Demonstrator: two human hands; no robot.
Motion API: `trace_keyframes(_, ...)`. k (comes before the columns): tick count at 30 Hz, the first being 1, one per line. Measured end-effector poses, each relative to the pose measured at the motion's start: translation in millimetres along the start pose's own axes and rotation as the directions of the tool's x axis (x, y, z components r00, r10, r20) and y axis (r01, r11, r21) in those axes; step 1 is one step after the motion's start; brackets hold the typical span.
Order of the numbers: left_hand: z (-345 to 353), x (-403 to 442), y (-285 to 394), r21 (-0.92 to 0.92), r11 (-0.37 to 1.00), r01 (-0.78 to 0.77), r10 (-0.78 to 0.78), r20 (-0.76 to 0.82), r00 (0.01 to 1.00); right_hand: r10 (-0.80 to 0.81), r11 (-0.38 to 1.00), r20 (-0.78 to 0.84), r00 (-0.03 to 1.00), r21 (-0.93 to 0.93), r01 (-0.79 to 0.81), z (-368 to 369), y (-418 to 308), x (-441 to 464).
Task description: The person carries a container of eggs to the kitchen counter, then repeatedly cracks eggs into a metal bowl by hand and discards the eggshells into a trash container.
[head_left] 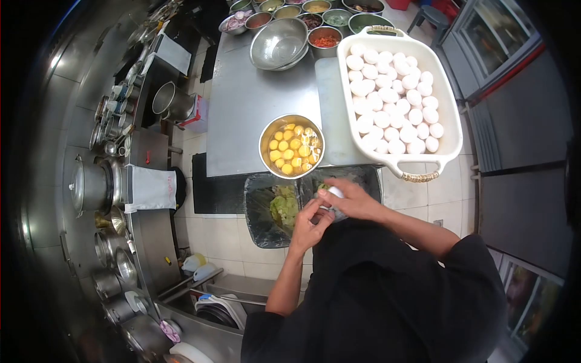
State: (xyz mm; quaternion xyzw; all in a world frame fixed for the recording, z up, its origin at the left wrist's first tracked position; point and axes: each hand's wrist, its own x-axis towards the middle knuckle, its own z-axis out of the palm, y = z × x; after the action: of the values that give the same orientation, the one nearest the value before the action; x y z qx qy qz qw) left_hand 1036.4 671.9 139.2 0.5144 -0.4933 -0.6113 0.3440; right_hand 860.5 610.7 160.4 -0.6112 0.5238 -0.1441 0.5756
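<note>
Over the bins in front of my body, my two hands come together. My right hand (354, 201) is closed on a white egg (334, 192), its rounded end showing between thumb and fingers. Close beside it, my left hand (312, 220) has its fingers curled on another white piece of egg or shell, mostly hidden by the fingers. A steel bowl (262, 158) at the table's near edge holds several whole yolks (295, 144) in clear egg white. To the right, a white handled basket (449, 103) is full of white eggs (390, 100).
Below the hands stand dark-lined bins (257, 233), one with green leafy scraps (283, 209). Stacked steel bowls (279, 43) and several containers of chopped ingredients line the far end of the steel table (242, 115). A stove counter with pots (89, 184) runs along the left.
</note>
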Motion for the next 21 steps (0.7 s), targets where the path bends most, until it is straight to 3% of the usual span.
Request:
trace_keyframes(1, 10, 0, -3, -0.09, 0.995, -0.047, 0.039, -0.091, 0.995, -0.008, 0.995, -0.042, 0.999, 0.097, 0.012, 9, -5, 0)
trace_keyframes(2, 22, 0, -5, -0.174, 0.979, -0.102, 0.069, -0.186, 0.98, -0.012, 0.984, 0.12, 0.993, 0.177, -0.009, 5, -17, -5)
trace_keyframes(3, 27, 1, -7, -0.249, 0.954, -0.165, 0.091, -0.283, 0.955, -0.054, 0.98, 0.139, 0.989, 0.196, 0.026, 7, -17, -3)
trace_keyframes(4, 22, 7, -12, -0.283, 0.943, -0.175, 0.083, -0.308, 0.948, -0.098, 0.975, 0.157, 0.983, 0.215, 0.062, 9, -20, -3)
trace_keyframes(6, 9, 6, -15, -0.566, 0.805, -0.176, 0.004, -0.293, 0.956, -0.085, 0.965, 0.236, 0.968, 0.261, 0.021, -1, -30, -4)
trace_keyframes(7, 2, 6, -10, -0.689, 0.703, -0.173, -0.034, -0.277, 0.96, -0.142, 0.987, 0.157, 0.977, 0.095, 0.128, -23, -51, -8)
trace_keyframes(8, -10, 7, -13, -0.683, 0.696, -0.222, -0.003, -0.312, 0.95, -0.211, 0.972, 0.093, 0.973, -0.082, 0.219, -43, -63, -5)
trace_keyframes(9, -22, 11, -18, -0.66, 0.699, -0.276, -0.007, -0.391, 0.92, -0.339, 0.937, -0.157, 0.928, -0.145, 0.318, -54, -60, 9)
trace_keyframes(10, -36, 14, -23, -0.645, 0.702, -0.301, -0.042, -0.459, 0.888, -0.475, 0.878, -0.377, 0.795, -0.258, 0.403, -68, -45, 39)
trace_keyframes(11, -52, 19, -29, -0.625, 0.707, -0.329, -0.074, -0.529, 0.846, -0.318, 0.946, -0.428, 0.846, -0.194, 0.258, -97, -65, 48)
trace_keyframes(12, -68, 26, -40, -0.589, 0.717, -0.373, -0.058, -0.583, 0.81, -0.427, 0.899, -0.56, 0.71, -0.343, 0.27, -120, -54, 78)
trace_keyframes(14, -96, 39, -60, -0.502, 0.744, -0.44, -0.027, -0.681, 0.732, -0.679, 0.716, -0.596, 0.429, -0.667, 0.206, -176, -16, 147)
trace_keyframes(15, -104, 47, -62, -0.385, 0.812, -0.44, 0.002, -0.75, 0.661, -0.636, 0.744, -0.575, 0.515, -0.636, 0.208, -201, -15, 161)
trace_keyframes(16, -112, 54, -67, -0.277, 0.872, -0.404, 0.032, -0.791, 0.611, -0.571, 0.74, -0.643, 0.511, -0.673, -0.019, -211, -13, 177)
trace_keyframes(17, -117, 60, -72, -0.171, 0.919, -0.356, 0.065, -0.823, 0.564, -0.538, 0.701, -0.629, 0.561, -0.703, -0.116, -217, -14, 181)
trace_keyframes(19, -121, 73, -83, 0.229, 0.95, -0.212, 0.302, -0.844, 0.444, -0.479, 0.595, -0.561, 0.675, -0.773, -0.22, -226, -17, 186)
trace_keyframes(20, -124, 77, -91, 0.413, 0.904, -0.111, 0.421, -0.815, 0.398, -0.505, 0.62, -0.529, 0.682, -0.772, -0.14, -232, -12, 189)
trace_keyframes(21, -127, 79, -101, 0.494, 0.868, -0.046, 0.465, -0.778, 0.421, -0.532, 0.64, -0.497, 0.686, -0.766, -0.059, -240, -6, 191)
